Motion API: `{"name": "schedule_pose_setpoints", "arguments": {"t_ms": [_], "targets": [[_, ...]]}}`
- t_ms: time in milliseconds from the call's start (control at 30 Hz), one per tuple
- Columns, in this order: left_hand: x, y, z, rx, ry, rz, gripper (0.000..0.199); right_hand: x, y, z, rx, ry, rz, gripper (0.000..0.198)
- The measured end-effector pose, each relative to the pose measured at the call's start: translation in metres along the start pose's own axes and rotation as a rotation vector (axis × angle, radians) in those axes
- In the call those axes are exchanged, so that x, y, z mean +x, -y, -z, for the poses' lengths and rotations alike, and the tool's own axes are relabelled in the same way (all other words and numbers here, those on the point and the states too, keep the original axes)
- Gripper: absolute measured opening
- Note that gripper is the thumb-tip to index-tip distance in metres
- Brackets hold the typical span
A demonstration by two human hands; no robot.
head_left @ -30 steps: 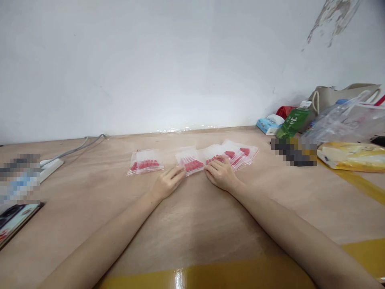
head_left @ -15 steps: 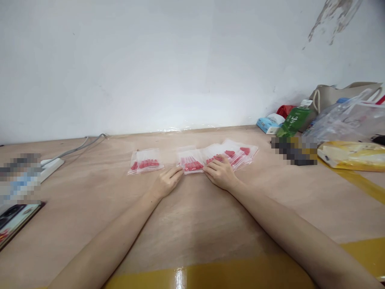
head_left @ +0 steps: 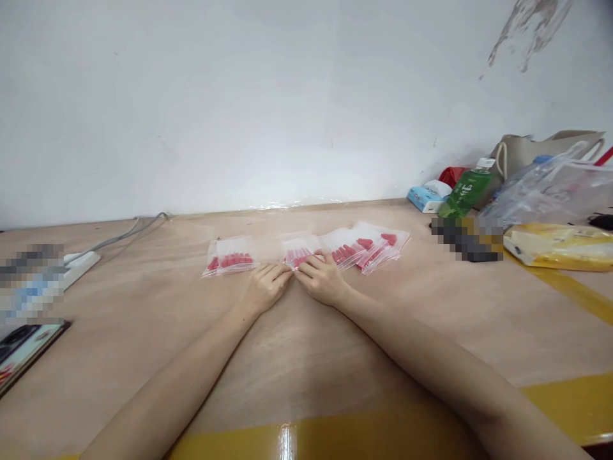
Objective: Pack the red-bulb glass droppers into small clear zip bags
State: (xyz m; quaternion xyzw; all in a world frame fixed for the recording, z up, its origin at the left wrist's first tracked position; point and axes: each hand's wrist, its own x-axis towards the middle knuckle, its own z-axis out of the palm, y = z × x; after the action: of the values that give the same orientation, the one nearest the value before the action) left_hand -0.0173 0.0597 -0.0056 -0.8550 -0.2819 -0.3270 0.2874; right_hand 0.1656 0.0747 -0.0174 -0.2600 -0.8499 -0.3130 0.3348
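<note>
In the head view, a small clear plastic bag (head_left: 297, 245) with red pieces inside lies in the middle of the table, apparently with others under it. The fingertips of my left hand (head_left: 268, 286) are pressed together at its lower left corner. My right hand (head_left: 322, 278) is closed over its near edge, fingers curled and hiding part of the red pieces. Both hands nearly meet there. Close by on the right, more such bags (head_left: 383, 240) lie fanned out and overlapping. A smaller overlapping group of bags (head_left: 235, 246) lies left of my left hand.
Along the right stand a blue tissue pack (head_left: 426, 199), a green bottle (head_left: 467, 190), a plastic carrier bag (head_left: 546, 191) and a yellow-white packet (head_left: 560, 248). On the left are a power strip (head_left: 82, 268) with a cable and a phone (head_left: 29, 351). A white wall (head_left: 239, 108) borders the table.
My right hand has moved left, from the edge of the right-hand bags onto the middle bag, beside my left hand. My left hand has hardly moved.
</note>
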Motion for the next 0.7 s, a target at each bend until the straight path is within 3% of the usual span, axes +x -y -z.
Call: {"name": "schedule_pose_setpoints", "arguments": {"t_ms": [133,333,500,700], "targets": [[-0.004,0.003,0.0,-0.005,0.011,0.009,0.018,0.01,0.007,-0.008,-0.014,0.0,0.031,0.027],[-0.005,0.004,0.001,-0.025,0.032,0.033,0.017,0.008,-0.001,-0.002,-0.033,0.023,0.041,0.029],[-0.007,0.005,0.001,-0.028,0.041,0.066,0.018,-0.01,-0.02,0.01,-0.066,0.095,0.016,0.029],[-0.006,0.004,0.001,-0.03,0.049,0.099,0.019,-0.033,-0.038,0.019,-0.114,0.065,-0.049,0.025]]}}
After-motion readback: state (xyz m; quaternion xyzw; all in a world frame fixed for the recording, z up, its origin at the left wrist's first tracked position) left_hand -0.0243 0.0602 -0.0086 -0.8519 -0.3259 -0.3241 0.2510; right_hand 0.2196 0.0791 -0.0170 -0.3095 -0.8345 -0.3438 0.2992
